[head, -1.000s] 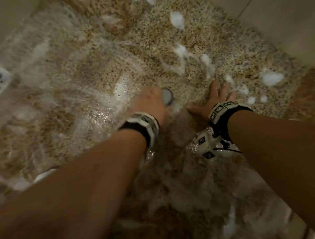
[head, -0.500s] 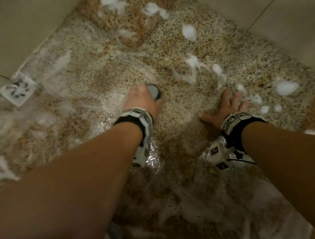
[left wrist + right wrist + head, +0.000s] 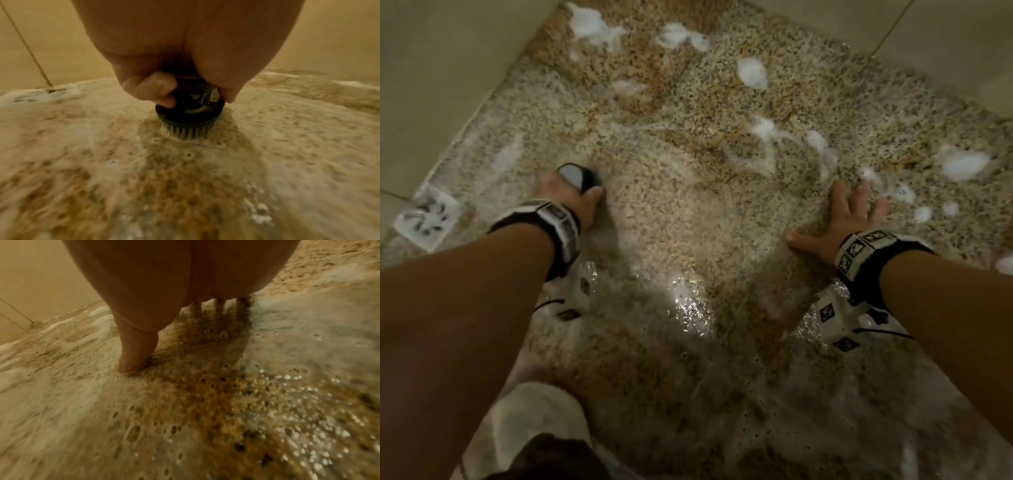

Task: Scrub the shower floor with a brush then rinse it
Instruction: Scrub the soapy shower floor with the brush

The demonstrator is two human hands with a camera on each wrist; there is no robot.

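Left hand (image 3: pixel 571 198) clenched around a round black brush (image 3: pixel 190 113), fingers (image 3: pixel 152 87) curled over its top, pale bristles pressed down onto the wet speckled shower floor (image 3: pixel 688 219). Brush (image 3: pixel 578 178) close to the drain cover (image 3: pixel 428 216), just right of it, near where the floor meets the beige wall (image 3: pixel 448 68). Right hand (image 3: pixel 842 219) released and flat on the floor, well right of the drain cover and well apart from the brush, fingers spread, thumb (image 3: pixel 131 353) touching the wet surface. White foam blobs (image 3: pixel 751 72) scattered beyond both hands, farther from the drain cover toward the back wall, more blobs just past the right fingertips. Thin film of soapy water with small bubbles (image 3: pixel 205 386) over the floor below the hands, glare off it between the two forearms. Banded wrist cameras (image 3: pixel 859 253) strapped on both wrists. Pale cloth over a knee (image 3: pixel 534 421) at the bottom edge, below the left forearm.
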